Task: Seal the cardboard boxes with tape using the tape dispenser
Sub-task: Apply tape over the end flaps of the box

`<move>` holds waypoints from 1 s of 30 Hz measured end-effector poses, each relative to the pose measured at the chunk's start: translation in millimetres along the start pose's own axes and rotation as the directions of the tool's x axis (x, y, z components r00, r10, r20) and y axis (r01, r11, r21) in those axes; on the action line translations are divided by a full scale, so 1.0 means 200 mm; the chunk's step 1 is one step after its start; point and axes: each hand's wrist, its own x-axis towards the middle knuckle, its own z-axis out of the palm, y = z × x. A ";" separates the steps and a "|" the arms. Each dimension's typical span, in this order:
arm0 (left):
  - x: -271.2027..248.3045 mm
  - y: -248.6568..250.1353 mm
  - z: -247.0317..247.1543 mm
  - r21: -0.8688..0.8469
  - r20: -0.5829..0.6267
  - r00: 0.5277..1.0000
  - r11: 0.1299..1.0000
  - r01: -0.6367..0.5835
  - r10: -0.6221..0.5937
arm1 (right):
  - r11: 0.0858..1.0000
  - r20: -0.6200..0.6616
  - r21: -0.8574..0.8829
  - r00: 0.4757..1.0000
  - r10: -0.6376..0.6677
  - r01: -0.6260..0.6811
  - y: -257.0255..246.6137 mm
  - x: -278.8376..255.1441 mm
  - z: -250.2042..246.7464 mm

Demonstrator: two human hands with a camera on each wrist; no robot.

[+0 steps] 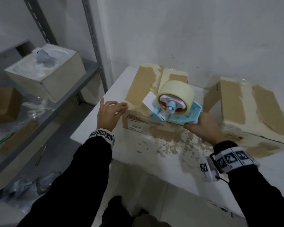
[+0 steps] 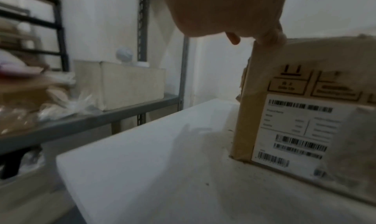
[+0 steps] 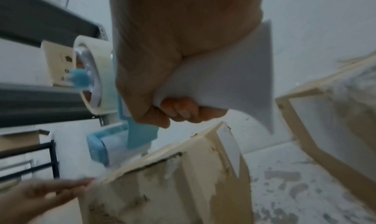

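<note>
A brown cardboard box (image 1: 143, 89) with torn tape marks sits on the white table (image 1: 195, 174). My right hand (image 1: 202, 126) grips the handle of a light blue tape dispenser (image 1: 175, 112) carrying a large roll of clear tape (image 1: 177, 92), held over the box's near top edge. In the right wrist view the fingers (image 3: 179, 110) curl round the white handle (image 3: 234, 76), and the roller end (image 3: 101, 145) meets the box (image 3: 183, 187). My left hand (image 1: 111, 110) lies with straight fingers on the box's near left corner (image 2: 264, 53). A second box (image 1: 252, 108) stands to the right.
A grey metal shelf (image 1: 44, 115) stands left of the table, holding a foam-filled box (image 1: 46, 69), a brown box (image 1: 3, 104) and plastic wrap. A white wall runs close behind the boxes. Bits of torn cardboard paper litter the table front (image 1: 179, 145).
</note>
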 end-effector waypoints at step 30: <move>-0.01 0.24 0.16 -0.057 0.327 0.915 0.971 -0.232 0.238 | 0.991 -0.065 0.105 0.993 0.094 -0.087 0.33 -0.08 -0.35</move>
